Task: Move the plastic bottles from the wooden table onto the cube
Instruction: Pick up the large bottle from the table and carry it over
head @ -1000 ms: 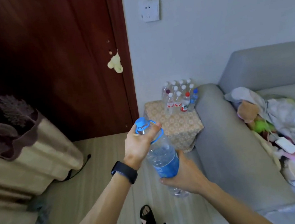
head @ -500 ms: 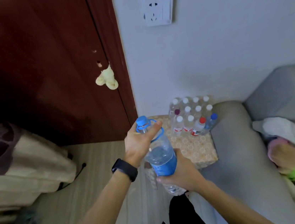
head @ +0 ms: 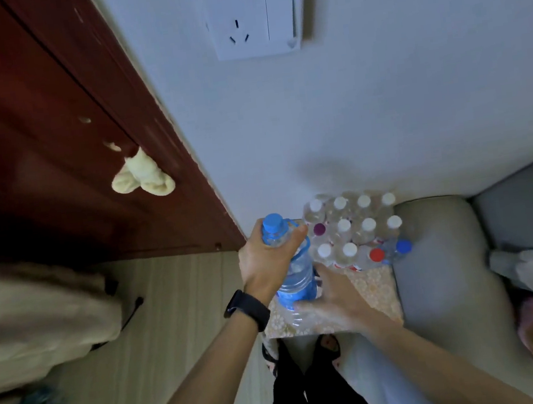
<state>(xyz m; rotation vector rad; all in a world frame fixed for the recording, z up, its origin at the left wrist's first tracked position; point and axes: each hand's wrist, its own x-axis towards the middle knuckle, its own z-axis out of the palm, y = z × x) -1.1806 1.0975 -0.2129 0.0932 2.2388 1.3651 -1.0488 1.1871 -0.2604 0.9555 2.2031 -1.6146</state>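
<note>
Our right hand [head: 332,301] cups the blue-capped bottle's [head: 295,268] base above the patterned cube [head: 375,289]; our left hand [head: 266,262] grips its neck. Beyond, other bottles [head: 355,227] stand clustered on the cube by the wall.

I see a pale grey wall [head: 380,104] ahead with a white socket plate [head: 255,11] high on it. A dark red wooden door [head: 31,130] stands left, a cream cloth [head: 143,178] hanging from it. Light wood-plank floor [head: 171,314] runs below; a grey sofa [head: 440,264] sits right.
</note>
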